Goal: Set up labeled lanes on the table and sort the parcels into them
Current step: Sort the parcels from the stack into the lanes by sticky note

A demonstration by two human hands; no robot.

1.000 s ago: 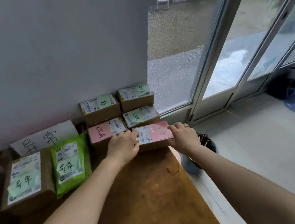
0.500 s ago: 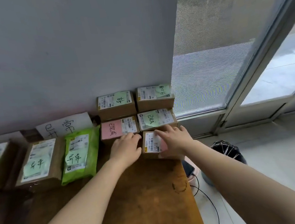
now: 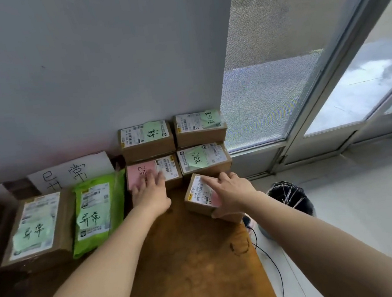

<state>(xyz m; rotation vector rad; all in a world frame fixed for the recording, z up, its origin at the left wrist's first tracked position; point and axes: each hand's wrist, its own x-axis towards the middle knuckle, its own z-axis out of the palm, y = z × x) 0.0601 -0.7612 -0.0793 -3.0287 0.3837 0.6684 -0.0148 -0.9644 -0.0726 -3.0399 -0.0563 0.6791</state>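
In the head view, a small brown cardboard box with a white barcode label and a pink note (image 3: 199,194) is being pressed from above by the right hand (image 3: 232,193). The fingers are being laid out straight across its top and the thumb is being set against its near side, so the hand is flat rather than clenched. This box is being shown lying askew near the right edge of the brown wooden table (image 3: 192,271), just in front of a cardboard box with a green handwritten note (image 3: 203,158). The left hand (image 3: 150,192) is being rested, released and with straight fingers, on a neighbouring cardboard box with a large pink note (image 3: 153,171). Two more cardboard boxes with green notes (image 3: 146,139) are being seen behind these, against the grey wall. Farther left, a bright green plastic mailer bag (image 3: 97,213) and a larger cardboard box with a pale green note (image 3: 35,230) are being seen lying side by side below a white paper sign with black handwriting (image 3: 70,172). A black wire basket (image 3: 290,196) is being seen on the floor beside the table.
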